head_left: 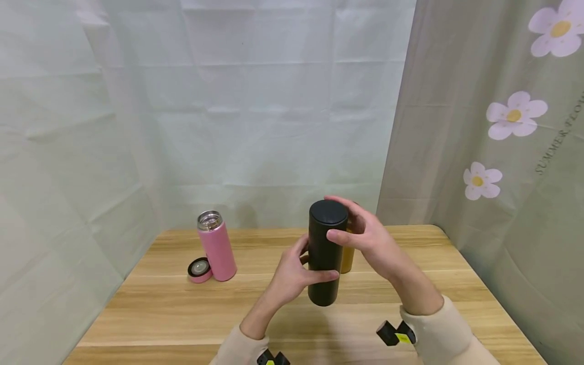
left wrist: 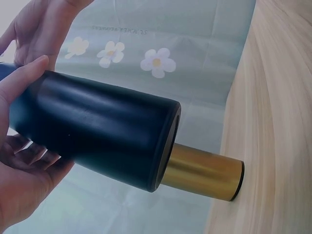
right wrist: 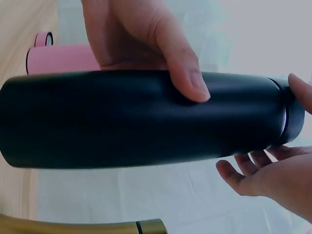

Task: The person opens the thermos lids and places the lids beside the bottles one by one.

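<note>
A black thermos bottle (head_left: 325, 253) is held upright, slightly tilted, above the table. My left hand (head_left: 289, 276) grips its lower body, thumb across the near side and fingers behind. At the top, my right hand (head_left: 374, 238) holds the black lid (right wrist: 294, 122) between thumb and fingers. The lid sits on the bottle, a thin seam showing below it in the right wrist view. Behind the black bottle stands a gold bottle (left wrist: 202, 170), partly hidden in the head view. To the left, a pink thermos bottle (head_left: 220, 252) stands uncapped, its steel mouth showing.
A pink lid (head_left: 199, 276) lies inner side up beside the pink bottle. Everything stands on a wooden table (head_left: 169, 309). Pale cloth (head_left: 274, 126) hangs behind it, and a flowered curtain (head_left: 438, 152) borders the right side.
</note>
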{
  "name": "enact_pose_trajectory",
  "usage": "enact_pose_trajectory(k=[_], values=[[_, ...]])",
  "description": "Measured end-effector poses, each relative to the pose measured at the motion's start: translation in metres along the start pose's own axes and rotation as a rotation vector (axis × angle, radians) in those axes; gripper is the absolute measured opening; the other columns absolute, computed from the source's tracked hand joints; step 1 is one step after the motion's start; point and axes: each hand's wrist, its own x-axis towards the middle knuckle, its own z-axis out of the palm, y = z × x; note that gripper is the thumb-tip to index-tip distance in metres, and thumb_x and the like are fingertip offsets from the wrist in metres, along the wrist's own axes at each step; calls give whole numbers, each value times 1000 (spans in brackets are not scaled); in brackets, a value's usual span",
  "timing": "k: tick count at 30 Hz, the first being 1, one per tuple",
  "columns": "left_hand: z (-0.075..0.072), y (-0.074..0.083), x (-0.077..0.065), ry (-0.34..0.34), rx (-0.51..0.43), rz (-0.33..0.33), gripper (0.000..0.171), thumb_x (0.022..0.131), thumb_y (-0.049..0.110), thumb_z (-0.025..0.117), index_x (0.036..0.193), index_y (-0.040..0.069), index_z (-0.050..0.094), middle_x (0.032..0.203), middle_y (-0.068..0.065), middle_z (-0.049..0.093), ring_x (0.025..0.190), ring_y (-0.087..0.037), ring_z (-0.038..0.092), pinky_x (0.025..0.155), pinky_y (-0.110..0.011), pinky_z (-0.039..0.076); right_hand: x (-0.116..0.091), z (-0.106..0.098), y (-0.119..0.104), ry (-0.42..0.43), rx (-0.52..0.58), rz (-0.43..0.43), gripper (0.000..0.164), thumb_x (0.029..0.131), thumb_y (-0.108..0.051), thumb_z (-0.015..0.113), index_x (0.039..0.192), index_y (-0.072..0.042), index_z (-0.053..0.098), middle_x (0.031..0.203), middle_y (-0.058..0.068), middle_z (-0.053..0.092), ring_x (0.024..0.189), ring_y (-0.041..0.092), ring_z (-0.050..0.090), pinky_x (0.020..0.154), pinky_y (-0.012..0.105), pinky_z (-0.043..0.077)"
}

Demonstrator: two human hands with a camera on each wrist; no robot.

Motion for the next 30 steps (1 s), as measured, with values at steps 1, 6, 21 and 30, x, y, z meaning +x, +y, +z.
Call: enact_pose_trajectory(k=[1,6,21,30], values=[[0,0,0,0,0,0,70,80,28,92,141,28,58,127,6,67,119,-15,62,106,-54,47,0,-1,0,-7,3,4,71,94,-22,75,158,-17,43,146,12,57,132,32,56,110,54,41],[0,-1,1,2,2,-3,70,80,28,92,141,29,58,127,6,67,119,-14,62,106,-53,47,-1,5,0,78,-110,32,80,91,-37,81,157,-19,40,146,10,55,133,32,54,111,61,39],[-1,0,0,-6,3,-4,71,80,30,92,141,29,57,127,7,67,118,-14,62,106,-53,47,-1,2,0,57,-74,-10,56,95,-26,75,148,-19,56,140,7,56,123,33,60,105,52,45],[0,1,0,-1,8,-18,69,81,22,91,141,26,58,126,6,67,118,-14,63,106,-53,47,-1,1,0,39,-63,-31,56,97,-22,72,149,-20,54,140,8,58,123,32,61,104,50,46]])
